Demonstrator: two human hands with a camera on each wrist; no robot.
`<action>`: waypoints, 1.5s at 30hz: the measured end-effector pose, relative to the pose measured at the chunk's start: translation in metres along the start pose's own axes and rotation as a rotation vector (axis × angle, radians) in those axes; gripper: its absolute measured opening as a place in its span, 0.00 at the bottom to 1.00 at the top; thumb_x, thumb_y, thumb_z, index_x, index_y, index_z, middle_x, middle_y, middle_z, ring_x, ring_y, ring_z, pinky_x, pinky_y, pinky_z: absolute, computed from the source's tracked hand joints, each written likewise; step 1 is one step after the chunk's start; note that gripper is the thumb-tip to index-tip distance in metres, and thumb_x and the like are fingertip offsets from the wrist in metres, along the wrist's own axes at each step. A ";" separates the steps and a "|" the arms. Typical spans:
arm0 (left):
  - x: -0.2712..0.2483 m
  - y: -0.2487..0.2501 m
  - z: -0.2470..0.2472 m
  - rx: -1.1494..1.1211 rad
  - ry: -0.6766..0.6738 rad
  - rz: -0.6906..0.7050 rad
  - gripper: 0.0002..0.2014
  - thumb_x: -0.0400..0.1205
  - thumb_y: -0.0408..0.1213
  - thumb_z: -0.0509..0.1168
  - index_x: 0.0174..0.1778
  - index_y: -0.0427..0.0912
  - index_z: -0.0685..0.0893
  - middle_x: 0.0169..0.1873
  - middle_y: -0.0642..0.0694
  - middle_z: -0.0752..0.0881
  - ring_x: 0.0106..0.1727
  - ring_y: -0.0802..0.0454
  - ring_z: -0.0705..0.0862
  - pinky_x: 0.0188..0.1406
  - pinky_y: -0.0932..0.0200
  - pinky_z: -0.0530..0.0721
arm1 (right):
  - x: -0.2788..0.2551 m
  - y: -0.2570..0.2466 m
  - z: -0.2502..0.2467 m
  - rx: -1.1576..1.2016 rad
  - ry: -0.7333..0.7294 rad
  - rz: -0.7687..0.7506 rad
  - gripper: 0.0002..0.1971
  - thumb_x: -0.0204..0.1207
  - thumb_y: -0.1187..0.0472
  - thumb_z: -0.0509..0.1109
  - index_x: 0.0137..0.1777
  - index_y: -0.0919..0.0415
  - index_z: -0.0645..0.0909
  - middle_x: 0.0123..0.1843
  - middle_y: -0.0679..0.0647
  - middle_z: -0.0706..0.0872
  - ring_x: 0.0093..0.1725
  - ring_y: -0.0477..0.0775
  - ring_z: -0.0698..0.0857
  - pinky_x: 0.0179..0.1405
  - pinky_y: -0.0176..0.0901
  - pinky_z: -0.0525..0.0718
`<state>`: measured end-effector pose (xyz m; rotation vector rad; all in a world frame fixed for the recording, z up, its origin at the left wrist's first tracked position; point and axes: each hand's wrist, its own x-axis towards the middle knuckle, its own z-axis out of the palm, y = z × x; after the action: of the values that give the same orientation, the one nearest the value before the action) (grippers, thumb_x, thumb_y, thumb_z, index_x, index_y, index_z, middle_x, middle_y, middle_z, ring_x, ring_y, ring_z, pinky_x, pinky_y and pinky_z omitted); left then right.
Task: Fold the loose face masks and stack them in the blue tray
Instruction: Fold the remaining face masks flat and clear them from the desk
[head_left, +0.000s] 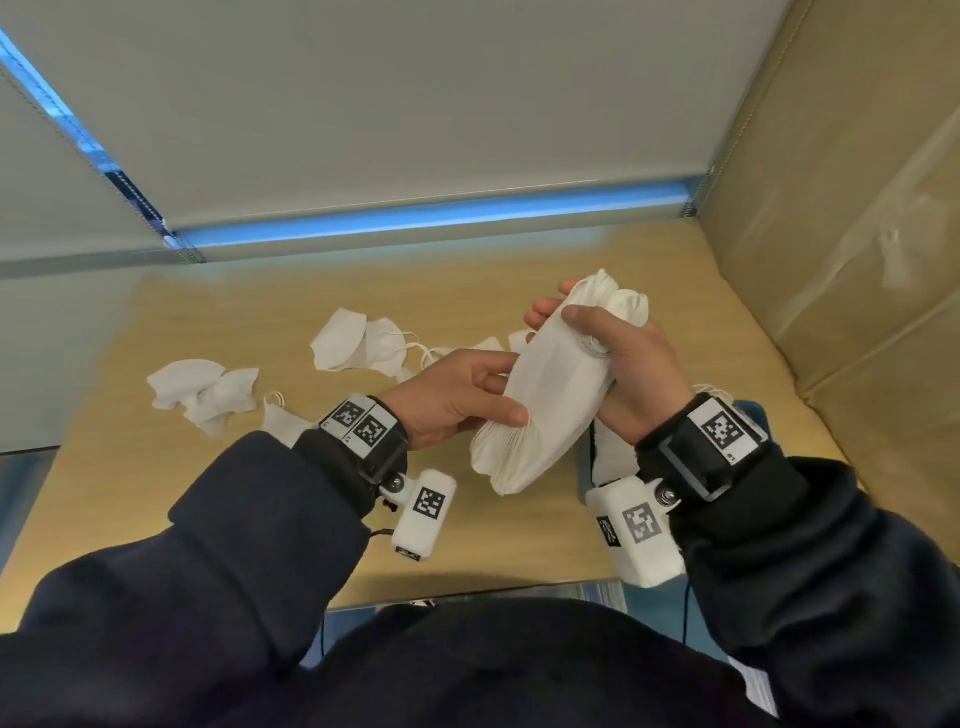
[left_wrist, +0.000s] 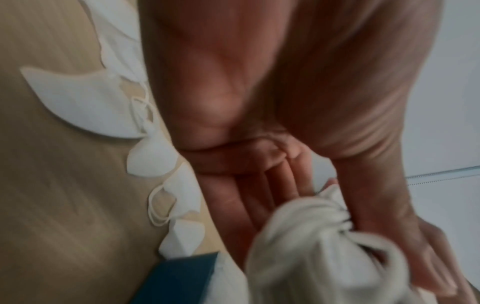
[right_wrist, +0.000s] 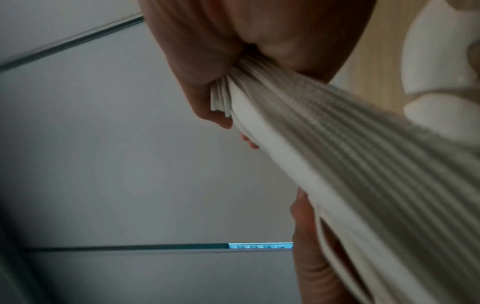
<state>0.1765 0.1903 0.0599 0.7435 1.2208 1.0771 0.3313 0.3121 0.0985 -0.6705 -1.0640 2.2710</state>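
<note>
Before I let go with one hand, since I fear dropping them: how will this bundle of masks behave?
Likely floppy: the bundle of masks bulges and splays beyond the left hand. Probably prone to fanning apart; separate layered edges show by the right hand. Seemingly light.

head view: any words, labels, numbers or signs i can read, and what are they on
No readable words or numbers anywhere.
Left wristband: two black-and-white square code tags, tiny print beside them too small to read.
Right wristband: one code tag, small print too small to read.
Wrist cameras: a code tag each, plus a small dark label, blurred.
Masks: no print visible.
</note>
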 end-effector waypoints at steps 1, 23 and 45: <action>0.003 -0.004 0.004 -0.014 -0.003 0.008 0.27 0.74 0.22 0.75 0.69 0.41 0.86 0.56 0.40 0.92 0.56 0.46 0.92 0.54 0.53 0.90 | -0.002 -0.004 -0.004 -0.076 -0.002 -0.002 0.11 0.80 0.71 0.70 0.61 0.63 0.82 0.56 0.65 0.90 0.60 0.62 0.90 0.64 0.61 0.87; 0.043 -0.058 0.016 -0.088 0.589 0.197 0.29 0.74 0.26 0.80 0.71 0.45 0.82 0.61 0.48 0.92 0.60 0.45 0.91 0.55 0.36 0.91 | -0.022 0.000 -0.119 -2.209 -0.408 0.146 0.72 0.54 0.30 0.83 0.89 0.59 0.44 0.81 0.54 0.62 0.79 0.59 0.66 0.81 0.56 0.68; 0.093 -0.046 0.056 0.428 0.391 0.248 0.30 0.70 0.40 0.83 0.67 0.52 0.80 0.58 0.52 0.90 0.58 0.52 0.90 0.60 0.40 0.89 | -0.029 0.015 -0.121 -1.833 -0.458 0.239 0.52 0.54 0.32 0.78 0.78 0.24 0.52 0.59 0.47 0.81 0.57 0.56 0.84 0.55 0.60 0.87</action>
<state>0.2413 0.2662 -0.0031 1.0646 1.7610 1.2147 0.4248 0.3489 0.0242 -0.8366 -3.3217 0.9254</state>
